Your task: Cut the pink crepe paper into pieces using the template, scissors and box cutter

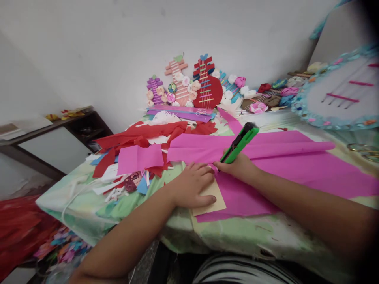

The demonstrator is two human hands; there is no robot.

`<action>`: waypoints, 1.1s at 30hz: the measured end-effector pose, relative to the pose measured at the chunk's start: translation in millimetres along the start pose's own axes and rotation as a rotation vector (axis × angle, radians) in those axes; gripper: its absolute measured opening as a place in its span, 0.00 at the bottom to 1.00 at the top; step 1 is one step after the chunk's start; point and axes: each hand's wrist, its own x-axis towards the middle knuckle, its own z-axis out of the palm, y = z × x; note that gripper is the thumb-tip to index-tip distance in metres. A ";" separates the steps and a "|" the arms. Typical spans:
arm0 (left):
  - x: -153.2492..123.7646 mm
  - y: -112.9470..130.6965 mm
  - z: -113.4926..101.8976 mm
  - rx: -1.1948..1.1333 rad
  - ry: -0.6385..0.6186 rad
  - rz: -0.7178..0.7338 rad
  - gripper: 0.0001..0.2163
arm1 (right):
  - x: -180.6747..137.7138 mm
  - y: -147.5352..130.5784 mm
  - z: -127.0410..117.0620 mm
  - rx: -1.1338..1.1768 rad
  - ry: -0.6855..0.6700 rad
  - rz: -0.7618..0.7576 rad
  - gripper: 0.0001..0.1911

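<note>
My left hand [195, 185] lies flat with its fingers spread, pressing a pale yellow rectangular card [217, 197] onto a large bright pink paper sheet [308, 177]. Wrapped around a green and black utility knife [241, 144], my right hand [238, 167] rests on the pink sheet close to the card's far right corner. The knife leans, its black end up and to the right; its lower tip is hidden by my fingers. Left of the sheet is a smaller pink paper piece [140, 158].
Red paper scraps [139, 134] and white strips cover the table's left part. Paper guitars, including a red one [209, 90], stand against the wall. A blue-trimmed round decoration [337, 90] is at right, with scissors [365, 150] below it. The table's front edge [237, 232] is near me.
</note>
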 end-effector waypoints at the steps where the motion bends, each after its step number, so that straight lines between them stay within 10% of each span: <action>1: 0.5 -0.1 -1.0 -0.010 -0.001 0.024 0.21 | -0.3 0.3 -0.2 -0.004 0.015 0.001 0.18; 33: 2.7 2.0 4.1 -0.058 0.045 0.066 0.20 | -3.5 -0.9 1.9 -0.012 -0.007 -0.068 0.16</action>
